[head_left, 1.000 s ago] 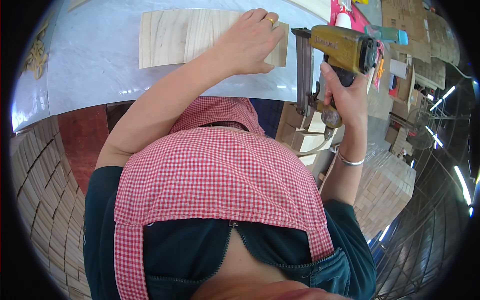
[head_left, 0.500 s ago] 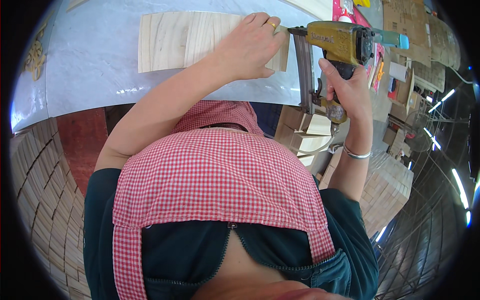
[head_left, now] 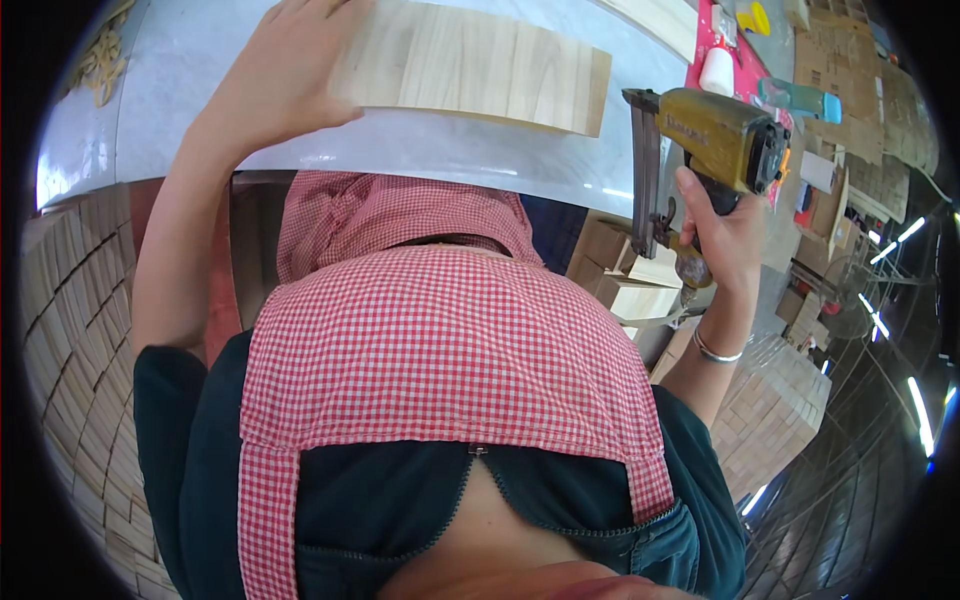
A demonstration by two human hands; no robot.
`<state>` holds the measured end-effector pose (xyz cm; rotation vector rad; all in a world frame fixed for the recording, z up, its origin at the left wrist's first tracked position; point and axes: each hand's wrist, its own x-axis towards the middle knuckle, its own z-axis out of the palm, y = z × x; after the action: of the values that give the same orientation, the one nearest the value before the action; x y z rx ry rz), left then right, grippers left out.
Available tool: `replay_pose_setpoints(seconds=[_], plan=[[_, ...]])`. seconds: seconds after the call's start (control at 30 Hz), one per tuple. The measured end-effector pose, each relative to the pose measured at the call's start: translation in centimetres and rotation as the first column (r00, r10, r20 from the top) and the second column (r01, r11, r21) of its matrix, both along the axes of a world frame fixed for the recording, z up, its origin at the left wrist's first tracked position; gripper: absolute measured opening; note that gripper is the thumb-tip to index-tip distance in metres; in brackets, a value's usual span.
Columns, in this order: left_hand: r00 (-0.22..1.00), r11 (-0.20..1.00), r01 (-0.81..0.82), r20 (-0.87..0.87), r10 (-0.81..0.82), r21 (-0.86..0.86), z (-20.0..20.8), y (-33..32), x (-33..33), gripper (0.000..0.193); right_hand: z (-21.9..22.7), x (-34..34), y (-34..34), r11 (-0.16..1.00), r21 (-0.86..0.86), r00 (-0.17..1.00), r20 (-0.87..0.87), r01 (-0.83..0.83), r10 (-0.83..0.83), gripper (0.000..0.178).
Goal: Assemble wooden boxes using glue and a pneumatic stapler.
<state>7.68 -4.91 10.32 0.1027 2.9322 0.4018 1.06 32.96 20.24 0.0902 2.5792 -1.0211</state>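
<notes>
My left hand (head_left: 285, 80) is closed around the left end of a pale wooden piece (head_left: 490, 70) with visible grain. Its thumb lies along the near edge, and some of its fingers reach past the top of the view. The piece is tilted slightly, its right end nearer me. In my right hand (head_left: 728, 240) is a worn yellow and black nail gun (head_left: 712, 125), gripped by its handle. The gun stands just right of the wood, its nose apart from it.
A grey-white tabletop (head_left: 160, 125) lies under the wood. At the back right are a white bottle (head_left: 717, 72) and a translucent blue bottle (head_left: 800, 100). Wooden blocks (head_left: 640, 297) sit below the table's right side. Stacked wood (head_left: 80, 320) stands at left, cardboard boxes (head_left: 835, 60) at far right.
My left hand has moved from the right part of the wood to its left end. The wood's right end has shifted right and nearer. The nail gun has moved right and slightly nearer me.
</notes>
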Motion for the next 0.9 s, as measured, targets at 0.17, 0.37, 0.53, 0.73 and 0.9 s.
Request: replay_pose_setpoints(seconds=[0.17, 0.37, 0.53, 0.73, 0.9], plan=[[0.992, 0.93, 0.021, 0.111, -0.066, 0.367, -2.6, 2.5, -2.9, 0.078, -0.4, 1.3, -0.3, 0.999, -0.021, 0.999, 0.043, -0.027, 0.028, 0.023], [1.0, 0.924, 0.026, -0.009, -0.025, 0.382, -3.0, 5.2, -4.0, 0.069, -1.0, 2.6, -1.0, 0.999, -0.022, 0.997, 0.067, -0.045, 0.046, 0.021], [0.997, 0.911, 0.031, -0.076, 0.0, 0.411, -2.7, 5.7, -3.6, 0.069, -1.2, 2.7, -1.6, 0.999, -0.03, 0.995, 0.088, -0.041, 0.043, 0.02], [0.999, 0.938, -0.027, 0.05, 0.011, 0.346, -3.4, 5.8, -3.8, 0.073, -1.3, 2.9, -2.3, 0.998, -0.041, 0.995, 0.082, -0.055, 0.059, 0.019], [0.999, 0.939, -0.021, -0.021, 0.03, 0.344, -3.4, 5.8, -3.4, 0.083, -1.7, 3.3, -2.4, 0.995, -0.096, 0.997, 0.079, -0.017, 0.025, 0.018]])
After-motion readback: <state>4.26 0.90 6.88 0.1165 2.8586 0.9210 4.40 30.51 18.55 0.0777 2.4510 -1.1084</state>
